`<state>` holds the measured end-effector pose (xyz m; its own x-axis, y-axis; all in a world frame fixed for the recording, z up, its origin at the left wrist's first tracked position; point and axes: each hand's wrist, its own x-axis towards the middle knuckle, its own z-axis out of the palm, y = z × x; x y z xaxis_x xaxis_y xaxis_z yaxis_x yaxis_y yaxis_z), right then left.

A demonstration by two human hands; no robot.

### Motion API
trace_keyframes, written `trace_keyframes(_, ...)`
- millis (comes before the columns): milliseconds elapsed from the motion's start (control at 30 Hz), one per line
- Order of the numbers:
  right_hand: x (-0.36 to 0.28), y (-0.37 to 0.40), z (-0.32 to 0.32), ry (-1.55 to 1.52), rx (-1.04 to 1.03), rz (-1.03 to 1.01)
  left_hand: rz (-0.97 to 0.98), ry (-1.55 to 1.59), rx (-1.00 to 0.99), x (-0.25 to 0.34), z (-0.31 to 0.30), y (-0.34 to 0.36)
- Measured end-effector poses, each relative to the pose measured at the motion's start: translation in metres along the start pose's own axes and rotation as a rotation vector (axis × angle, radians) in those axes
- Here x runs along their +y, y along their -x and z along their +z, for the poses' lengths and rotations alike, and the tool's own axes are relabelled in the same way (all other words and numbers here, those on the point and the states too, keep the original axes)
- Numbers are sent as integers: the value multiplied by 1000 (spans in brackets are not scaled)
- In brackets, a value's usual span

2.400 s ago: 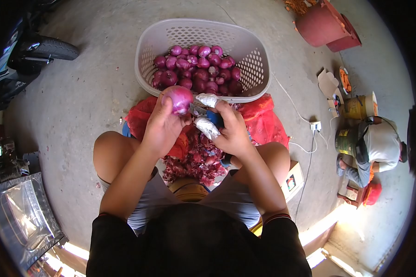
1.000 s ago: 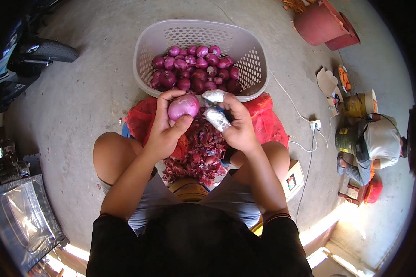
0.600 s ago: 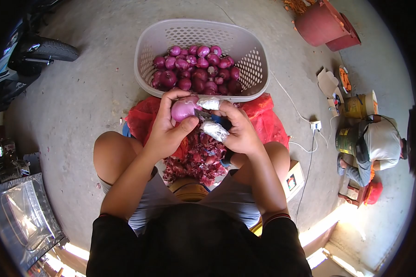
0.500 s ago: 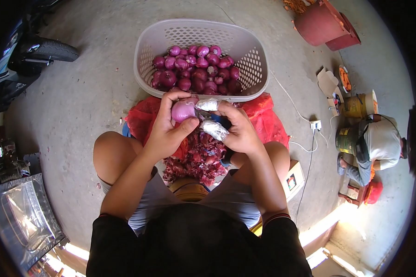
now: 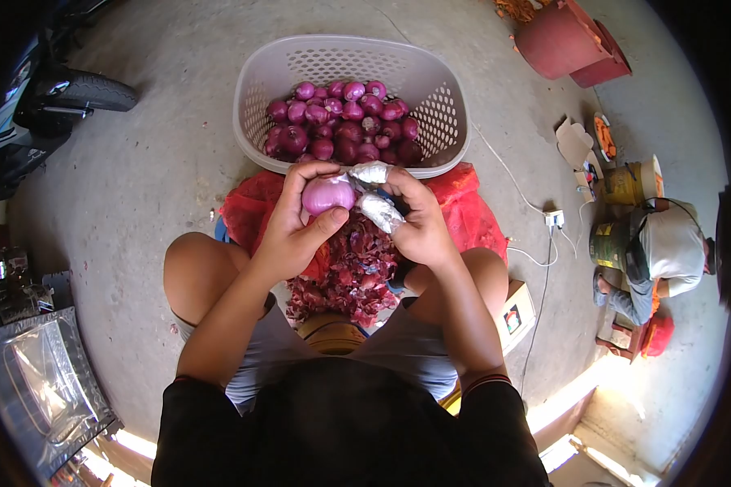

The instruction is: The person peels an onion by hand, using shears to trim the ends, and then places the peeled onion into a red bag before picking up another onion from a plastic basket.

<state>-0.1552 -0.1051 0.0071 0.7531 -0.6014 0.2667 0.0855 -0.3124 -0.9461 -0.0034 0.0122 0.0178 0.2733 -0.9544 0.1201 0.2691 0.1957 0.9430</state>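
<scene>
A purple-skinned red onion (image 5: pixel 328 196) is gripped in my left hand (image 5: pixel 294 223), fingers behind it and thumb along its near side. My right hand (image 5: pixel 424 223) is curled at the onion's right side. Its thumb and forefinger are covered in silvery wrapping (image 5: pixel 380 213), and the forefinger's tip comes right up to the onion's upper end. I cannot tell what, if anything, those fingers pinch. Beneath both hands lies a heap of dark red onion skins (image 5: pixel 349 280). Just beyond, a grey plastic basket (image 5: pixel 248 105) holds many whole red onions (image 5: pixel 345 130).
Red mesh sacking (image 5: pixel 455 207) spreads below the basket. On the left a motorcycle wheel (image 5: pixel 97 88) juts in. A white cable runs to a power strip (image 5: pixel 554 218) on the right. Farther right, a person (image 5: pixel 670 239) bends beside buckets (image 5: pixel 625 183); red tubs (image 5: pixel 564 40) stand behind.
My right forefinger and thumb have spread slightly apart and shifted at the onion's side. The onion has turned a little in my left hand, showing more of its smooth surface.
</scene>
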Motion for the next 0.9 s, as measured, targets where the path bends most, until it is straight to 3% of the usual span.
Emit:
trace_keyframes(167, -7, -4, 1, -63, 17, 52, 32, -91, 22, -6, -2, 0)
trace_keyframes(367, -4, -2, 2, -153, 69, 112, 243, -344, 73, -4, -2, -4)
trace_keyframes(467, -2, -2, 2, -109, 33, 68, 248, -378, 90, -5, -3, -3)
trace_keyframes(633, -15, -1, -14, 50, -193, 182, 288, -614, 99, 4, -4, -5)
trace_keyframes(900, -9, -2, -15, 198, -213, 86, 299, -771, 64, 11, -4, -5)
